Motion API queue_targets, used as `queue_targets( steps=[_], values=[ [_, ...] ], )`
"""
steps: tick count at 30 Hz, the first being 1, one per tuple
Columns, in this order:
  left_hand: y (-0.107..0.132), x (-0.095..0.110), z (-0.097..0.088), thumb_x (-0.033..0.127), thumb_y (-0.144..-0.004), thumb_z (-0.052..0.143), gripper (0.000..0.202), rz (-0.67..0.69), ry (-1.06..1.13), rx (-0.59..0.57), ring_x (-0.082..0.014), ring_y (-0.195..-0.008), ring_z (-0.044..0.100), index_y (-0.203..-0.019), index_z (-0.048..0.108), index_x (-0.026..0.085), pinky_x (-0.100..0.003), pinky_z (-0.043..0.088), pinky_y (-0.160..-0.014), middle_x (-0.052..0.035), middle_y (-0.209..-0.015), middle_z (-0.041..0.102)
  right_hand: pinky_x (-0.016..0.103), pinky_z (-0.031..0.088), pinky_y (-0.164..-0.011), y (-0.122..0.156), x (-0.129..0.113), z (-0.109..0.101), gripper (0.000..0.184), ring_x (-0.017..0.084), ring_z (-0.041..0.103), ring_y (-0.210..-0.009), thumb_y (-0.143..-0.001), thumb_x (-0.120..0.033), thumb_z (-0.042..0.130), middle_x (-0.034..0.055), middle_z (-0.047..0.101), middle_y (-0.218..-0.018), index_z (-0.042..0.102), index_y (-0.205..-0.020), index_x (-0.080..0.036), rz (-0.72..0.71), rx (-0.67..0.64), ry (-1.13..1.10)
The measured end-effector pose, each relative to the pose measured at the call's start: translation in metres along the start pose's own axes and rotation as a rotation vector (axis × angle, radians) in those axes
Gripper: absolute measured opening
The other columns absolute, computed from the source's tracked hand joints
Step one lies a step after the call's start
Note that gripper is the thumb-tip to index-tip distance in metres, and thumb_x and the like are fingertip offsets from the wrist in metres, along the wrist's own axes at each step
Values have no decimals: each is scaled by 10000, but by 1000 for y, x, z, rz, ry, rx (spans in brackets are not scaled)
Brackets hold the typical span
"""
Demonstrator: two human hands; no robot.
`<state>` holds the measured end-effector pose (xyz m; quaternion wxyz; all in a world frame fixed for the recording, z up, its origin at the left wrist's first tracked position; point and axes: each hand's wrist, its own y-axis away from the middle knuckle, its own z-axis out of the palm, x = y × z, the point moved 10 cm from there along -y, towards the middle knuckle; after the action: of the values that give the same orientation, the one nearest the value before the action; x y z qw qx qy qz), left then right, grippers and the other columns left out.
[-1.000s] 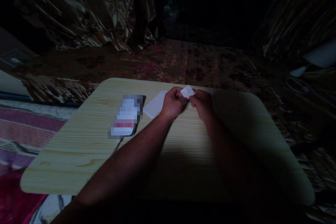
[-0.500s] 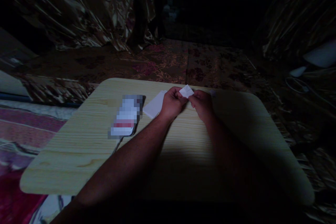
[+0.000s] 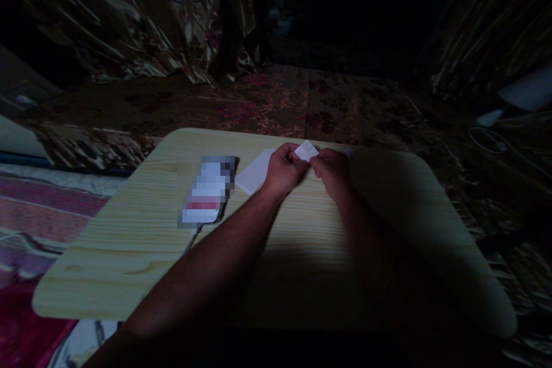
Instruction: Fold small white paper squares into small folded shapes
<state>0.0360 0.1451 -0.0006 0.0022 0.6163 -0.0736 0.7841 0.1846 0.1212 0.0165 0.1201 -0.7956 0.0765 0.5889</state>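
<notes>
A small piece of folded white paper (image 3: 306, 150), diamond-shaped with creases meeting near its middle, is held up over the far part of the table. My left hand (image 3: 282, 171) pinches its left corner, thumb and fingers closed on it. On the other side my right hand (image 3: 333, 169) grips the lower right edge between thumb and forefinger. Just left of my left hand lies a stack of white paper (image 3: 253, 172), partly covered by that hand. The undersides of the folded paper are hidden by my fingers.
A phone (image 3: 207, 190), its screen blurred, rests on the wooden table (image 3: 107, 247) with a cable (image 3: 190, 240) running from its lower end. A small pale object (image 3: 349, 153) sits beyond my right hand. Patterned cloth (image 3: 284, 98) spreads behind the table; a white lamp-like object (image 3: 528, 90) stands at right.
</notes>
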Motion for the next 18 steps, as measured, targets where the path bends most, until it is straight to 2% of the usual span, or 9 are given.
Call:
queue_targets(
  steps=[5,12,18],
  values=[
    [0,0,0,164,-582,792,299,-2,9,4,-76,-534,472,-841,644,170,-211,339,-525,52,-642,587,263,318,-488,3,-4,0,273,115,420,-468,-732,-352,623,-46,484,-440,539,-510,-216,-13,-19,12],
    [-2,-3,-5,137,-562,781,318,-25,78,46,-73,-525,472,-837,624,171,-209,321,-507,56,-643,601,249,323,-493,0,3,5,124,117,449,-470,-670,-319,666,-55,527,-461,626,-651,-204,2,-34,-86],
    [-1,-2,-4,135,-537,780,342,-30,93,56,-77,-545,500,-841,629,168,-210,349,-535,58,-646,605,248,312,-491,1,0,4,135,114,435,-476,-669,-311,631,-47,515,-458,603,-594,-203,-24,-43,-30]
  ],
)
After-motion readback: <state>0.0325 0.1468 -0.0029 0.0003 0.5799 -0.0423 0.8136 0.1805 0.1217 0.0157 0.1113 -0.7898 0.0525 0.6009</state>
